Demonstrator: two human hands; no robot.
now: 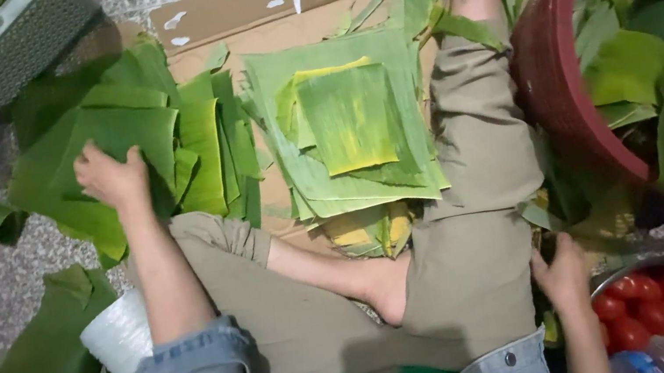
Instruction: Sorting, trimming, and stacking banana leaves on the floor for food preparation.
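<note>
Little here counts as packaging. Ahead of my knees lies a flattened brown cardboard box — opened out on the floor, its two flaps pointing away from me, the cut leaf squares stacked on its near part. On the left flap sit a few small white scraps, torn tape or label remnants, pale against the brown; two more dot the flap's right end, and another shows on the far right piece. At the bottom right corner, just beside the bowl of red fruit, a clear plastic bottle with a blue patch peeks in — too little of it shows to tell more. I see no signs or screens.
</note>
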